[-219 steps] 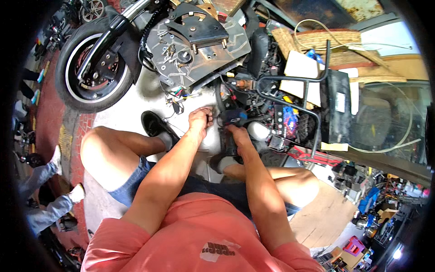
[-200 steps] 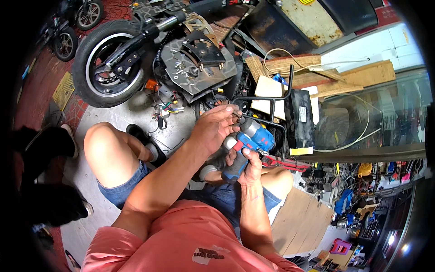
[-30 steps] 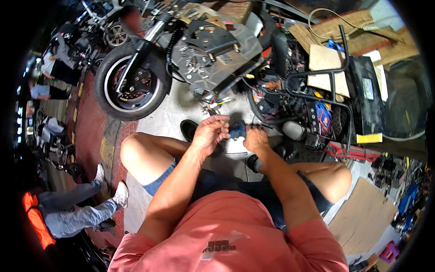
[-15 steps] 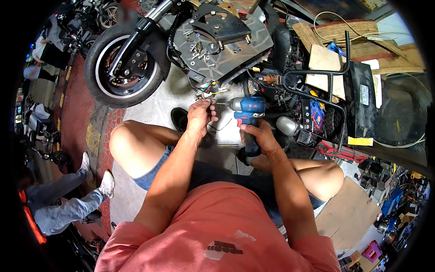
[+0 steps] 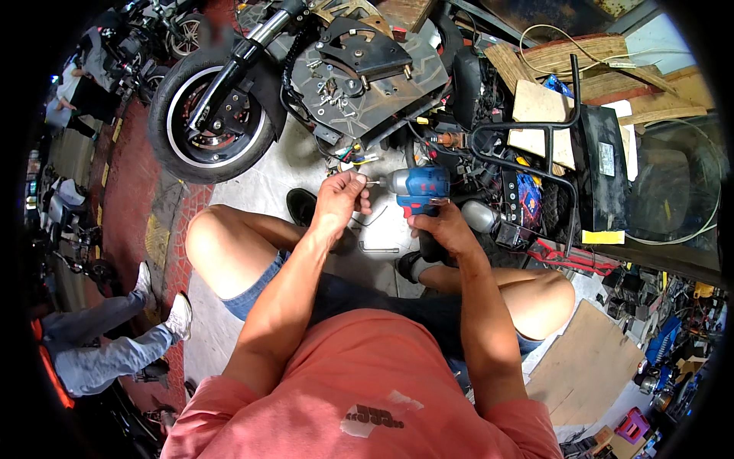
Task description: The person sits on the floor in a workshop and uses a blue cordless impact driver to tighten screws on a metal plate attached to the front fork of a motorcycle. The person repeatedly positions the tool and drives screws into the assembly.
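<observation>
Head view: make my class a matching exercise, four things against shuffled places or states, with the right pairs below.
1. power tool
2. left hand
3. cardboard sheet
4. L-shaped bar

A. lying between the shoes
B. at the bit
C. light brown, at the lower right
D. gripped by the right hand

Pairs: 1-D; 2-B; 3-C; 4-A

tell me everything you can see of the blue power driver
The power driver has a blue, plastic-looking body with red accents, a grey nose and a dark lower end. It lies level in front of the person, nose leftward, handle gripped by the right hand. A thin metal shaft reaches toward the left hand; whether those fingers grip it is unclear.
</observation>
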`<action>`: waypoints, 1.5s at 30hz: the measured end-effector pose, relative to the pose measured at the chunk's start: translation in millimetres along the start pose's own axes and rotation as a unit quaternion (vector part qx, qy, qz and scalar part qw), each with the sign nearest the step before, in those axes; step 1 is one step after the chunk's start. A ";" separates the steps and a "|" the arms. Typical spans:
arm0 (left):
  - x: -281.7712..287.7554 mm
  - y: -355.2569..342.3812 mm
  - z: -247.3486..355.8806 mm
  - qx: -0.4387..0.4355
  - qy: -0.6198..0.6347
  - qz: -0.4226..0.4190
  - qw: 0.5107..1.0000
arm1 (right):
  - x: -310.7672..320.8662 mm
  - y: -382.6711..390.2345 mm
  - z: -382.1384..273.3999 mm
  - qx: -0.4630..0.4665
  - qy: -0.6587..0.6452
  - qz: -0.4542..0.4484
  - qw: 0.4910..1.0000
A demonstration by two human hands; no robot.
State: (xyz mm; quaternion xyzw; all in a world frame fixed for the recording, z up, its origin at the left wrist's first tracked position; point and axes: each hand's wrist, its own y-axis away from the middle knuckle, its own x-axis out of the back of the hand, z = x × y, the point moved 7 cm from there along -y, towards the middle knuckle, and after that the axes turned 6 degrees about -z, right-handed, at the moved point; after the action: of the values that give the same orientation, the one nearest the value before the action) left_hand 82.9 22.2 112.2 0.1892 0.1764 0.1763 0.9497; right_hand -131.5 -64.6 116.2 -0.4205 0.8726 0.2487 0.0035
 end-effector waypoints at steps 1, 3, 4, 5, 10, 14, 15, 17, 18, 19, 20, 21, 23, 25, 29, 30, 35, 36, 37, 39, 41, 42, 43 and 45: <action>-7.4 4.9 6.0 -0.005 -0.007 0.019 1.000 | 4.4 -2.8 1.5 0.015 0.048 0.002 0.999; -13.8 6.8 3.2 -0.033 -0.036 0.028 0.998 | 13.3 -5.3 2.7 0.081 0.140 0.085 0.983; -21.5 9.6 5.4 -0.044 -0.053 0.037 0.997 | 18.5 -5.1 3.0 0.114 0.185 0.127 0.968; -29.1 12.2 10.2 -0.062 -0.090 0.044 0.993 | 25.9 -3.7 7.5 0.128 0.227 0.182 0.948; -32.8 19.7 18.3 -0.052 -0.140 0.070 0.986 | 16.6 9.8 -21.4 0.092 0.301 0.175 0.933; -55.8 38.9 56.7 -0.210 -0.300 0.099 0.925 | 7.6 6.7 -9.1 -0.043 0.071 0.055 0.995; -62.5 39.8 70.9 -0.267 -0.342 0.101 0.895 | 0.2 4.8 -9.2 0.004 -0.005 0.040 0.999; -72.9 36.3 86.0 -0.271 -0.340 0.070 0.898 | -8.2 6.1 0.0 -0.019 -0.120 0.014 0.993; -78.6 36.7 96.5 -0.271 -0.340 0.057 0.899 | -14.9 6.3 2.1 -0.032 -0.178 -0.003 0.984; -79.3 32.9 101.2 -0.244 -0.338 0.057 0.907 | -18.0 6.2 1.4 -0.032 -0.210 0.000 0.977; -80.0 35.7 109.9 -0.255 -0.324 0.065 0.909 | -21.1 5.9 -2.4 -0.022 -0.234 -0.008 0.972; -80.9 38.7 118.6 -0.266 -0.311 0.072 0.910 | -24.4 6.6 -9.4 -0.011 -0.258 -0.014 0.966; -88.2 49.9 147.8 -0.327 -0.333 0.106 0.878 | -17.9 6.3 -16.3 0.011 -0.294 -0.016 0.956; -84.7 63.2 181.3 -0.429 -0.444 0.172 0.768 | -15.2 3.8 -22.6 0.045 -0.301 -0.021 0.952; -78.9 47.7 207.0 -0.460 -0.560 0.207 0.657 | -12.1 3.9 -26.6 0.067 -0.314 -0.019 0.947; -76.5 43.0 206.5 -0.457 -0.569 0.207 0.651 | -9.9 4.8 -26.1 0.071 -0.313 -0.012 0.947; -63.1 27.2 202.3 -0.437 -0.572 0.235 0.653 | -6.9 9.3 -24.5 0.060 -0.310 0.002 0.949; -61.2 25.5 203.8 -0.438 -0.567 0.248 0.652 | -5.8 9.1 -25.1 0.061 -0.311 0.001 0.948; -60.5 22.7 204.2 -0.436 -0.558 0.252 0.660 | -4.5 8.8 -25.7 0.061 -0.312 -0.001 0.948; -59.1 15.9 205.1 -0.434 -0.539 0.261 0.673 | -1.4 7.0 -27.5 0.063 -0.316 0.000 0.947; -62.6 9.0 205.8 -0.431 -0.551 0.265 0.664 | 2.7 3.5 -30.5 0.066 -0.321 0.002 0.945; -64.8 10.5 207.0 -0.421 -0.557 0.265 0.665 | 1.9 1.5 -30.2 0.064 -0.319 0.005 0.945; -66.0 13.1 210.7 -0.438 -0.550 0.270 0.658 | 1.3 -1.1 -30.9 0.063 -0.315 0.006 0.947; -57.9 15.9 211.5 -0.433 -0.567 0.289 0.638 | -7.7 -4.8 -30.5 0.044 -0.313 0.015 0.949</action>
State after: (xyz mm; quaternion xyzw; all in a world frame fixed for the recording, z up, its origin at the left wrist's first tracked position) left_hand 113.0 -50.1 317.6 -0.1398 -0.5574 0.3562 0.7368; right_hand -116.9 -74.8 142.5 -0.3081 0.8436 0.3294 0.2914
